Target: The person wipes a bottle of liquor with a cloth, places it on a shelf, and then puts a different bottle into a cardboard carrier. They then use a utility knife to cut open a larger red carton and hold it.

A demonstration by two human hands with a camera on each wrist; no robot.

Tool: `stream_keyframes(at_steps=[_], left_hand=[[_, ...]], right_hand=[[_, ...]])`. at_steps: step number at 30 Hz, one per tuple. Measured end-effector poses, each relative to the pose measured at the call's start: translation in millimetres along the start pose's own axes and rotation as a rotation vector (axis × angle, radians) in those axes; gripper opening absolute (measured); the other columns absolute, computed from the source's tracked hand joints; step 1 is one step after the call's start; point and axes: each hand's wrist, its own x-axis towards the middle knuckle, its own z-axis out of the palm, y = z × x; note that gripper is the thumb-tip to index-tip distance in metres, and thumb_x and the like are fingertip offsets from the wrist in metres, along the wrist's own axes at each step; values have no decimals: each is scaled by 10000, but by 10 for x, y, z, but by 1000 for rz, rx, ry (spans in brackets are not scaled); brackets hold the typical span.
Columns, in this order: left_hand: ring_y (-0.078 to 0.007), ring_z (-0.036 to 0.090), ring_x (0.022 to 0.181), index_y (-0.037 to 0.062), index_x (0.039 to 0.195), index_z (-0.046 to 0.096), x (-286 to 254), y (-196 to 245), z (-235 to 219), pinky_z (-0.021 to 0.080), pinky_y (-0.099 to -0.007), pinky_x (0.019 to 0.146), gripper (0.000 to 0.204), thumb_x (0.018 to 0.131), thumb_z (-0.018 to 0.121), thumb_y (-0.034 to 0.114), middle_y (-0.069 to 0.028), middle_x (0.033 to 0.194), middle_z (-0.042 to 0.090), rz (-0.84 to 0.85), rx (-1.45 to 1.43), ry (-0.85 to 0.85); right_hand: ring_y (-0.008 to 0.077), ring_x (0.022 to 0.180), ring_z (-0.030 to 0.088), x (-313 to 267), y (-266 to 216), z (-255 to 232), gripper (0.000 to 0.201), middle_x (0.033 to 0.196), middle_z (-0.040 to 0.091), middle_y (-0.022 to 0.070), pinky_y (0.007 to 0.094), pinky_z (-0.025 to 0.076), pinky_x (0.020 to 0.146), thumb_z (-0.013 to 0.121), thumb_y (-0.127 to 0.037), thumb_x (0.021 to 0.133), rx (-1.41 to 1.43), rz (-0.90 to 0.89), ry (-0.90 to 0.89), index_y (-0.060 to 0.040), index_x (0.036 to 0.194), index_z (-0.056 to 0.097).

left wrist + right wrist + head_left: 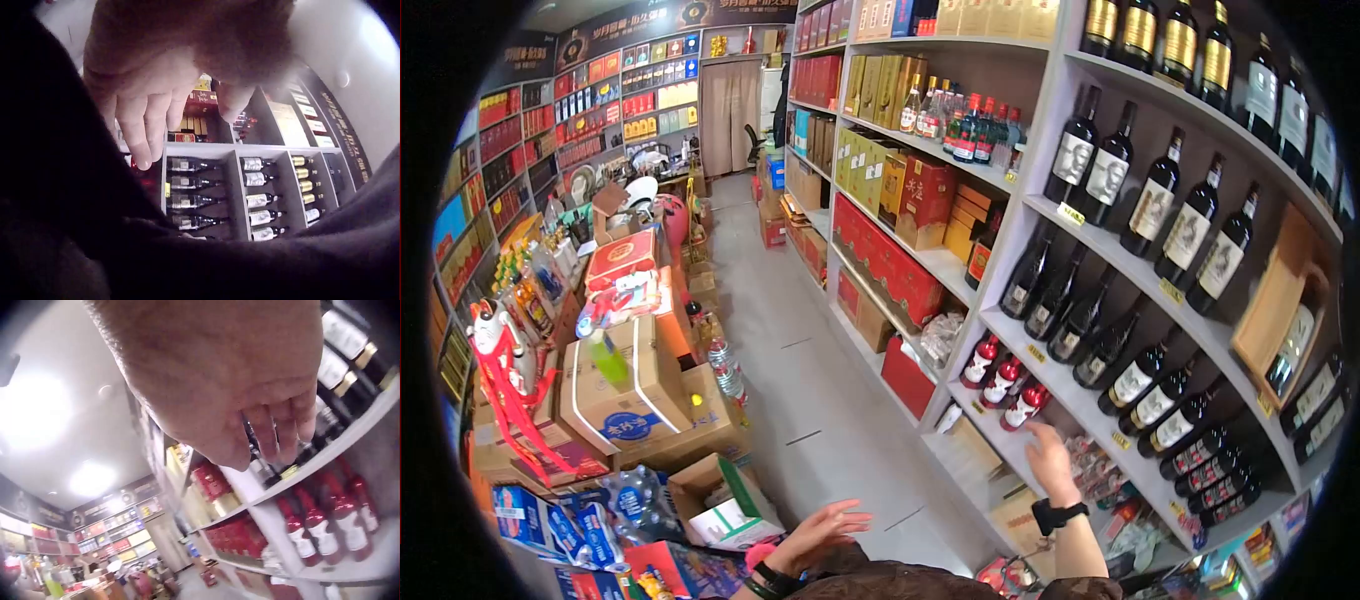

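Note:
My right hand (1052,468) reaches toward the low wine shelf, with fingertips close to the small red bottles (1003,385) with white labels. In the right wrist view its fingers (269,434) are loosely extended and hold nothing, and the red bottles (340,528) stand upright below and to the right of them. My left hand (820,532) is held over the aisle, fingers spread and nothing in them. The left wrist view shows that hand (156,75) from the palm side, with shelved dark bottles (194,201) beyond it.
Dark wine bottles (1140,385) fill the shelves on the right, beside a wooden gift box (1280,300). Cartons (625,385) and water bottles (725,370) are stacked on the left. Between them runs a grey floor aisle (800,400). A red box (910,377) stands low by the shelf.

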Motion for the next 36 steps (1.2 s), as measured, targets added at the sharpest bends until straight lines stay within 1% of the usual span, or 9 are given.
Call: stream_keyframes(at_steps=[7,12,15,21,26,28,31,33,36], left_hand=[[-216,563,1234,87,1459,399,982,555,-682,454,-353,997,550,1013,545,373,-136,1382,564,85,-91,46],[-228,575,1218,91,1450,400,1818,1363,-1362,458,-364,994,540,1010,549,366,-141,1365,577,68,-83,33],[-240,584,1205,87,1444,403,2240,1915,-1835,459,-378,997,535,1007,553,356,-150,1353,584,59,-68,3],[-253,600,1177,70,1433,401,2846,2820,-2515,472,-375,969,583,982,574,395,-186,1328,593,34,22,43],[-247,596,1190,74,1443,405,3061,3119,-2791,473,-371,966,563,1004,540,400,-169,1325,597,25,19,59],[-245,597,1188,75,1447,403,3084,3141,-2826,472,-365,970,552,1015,525,395,-164,1330,595,11,7,75],[-242,587,1204,76,1450,404,3116,3052,-2918,470,-354,979,543,1021,517,390,-162,1352,578,-33,-43,70],[-238,575,1219,77,1448,412,3085,2991,-3005,474,-349,977,545,1018,526,394,-163,1382,553,-30,-83,62],[-236,576,1212,76,1445,416,3123,2983,-2981,474,-349,972,560,1008,545,401,-163,1382,553,-41,-102,55]], right_hand=[[346,1137,588,1690,-885,415,404,1207,625,162,423,489,957,601,-86,851,-4,-321,-227,-50,1253,582],[354,1108,589,2856,-1085,861,421,1207,621,149,436,490,949,596,-83,829,-166,-408,-180,-64,1249,582],[355,1094,585,3534,-1224,1043,456,1200,613,159,441,478,961,580,-53,802,-275,-332,-186,-69,1257,581],[358,1161,552,4653,-915,1339,385,1223,595,191,440,451,1001,608,-42,778,-612,-407,55,-26,1162,636],[374,1336,455,5328,-584,1251,373,1416,497,218,469,374,1089,550,-82,839,-973,-192,94,-47,1205,614],[366,1261,501,5564,-489,1157,386,1352,532,213,445,432,1031,569,-75,822,-1018,-159,168,-46,1206,600],[407,1057,618,5730,-416,1075,330,1133,623,221,491,513,904,585,-118,855,-938,103,111,-38,1175,596],[435,1023,622,5826,-378,1082,334,1130,611,247,502,519,896,608,-188,888,-852,263,-21,-15,1174,586],[432,1011,623,5784,-400,1057,336,1138,591,237,484,526,881,639,-155,874,-770,268,34,-31,1184,598]])
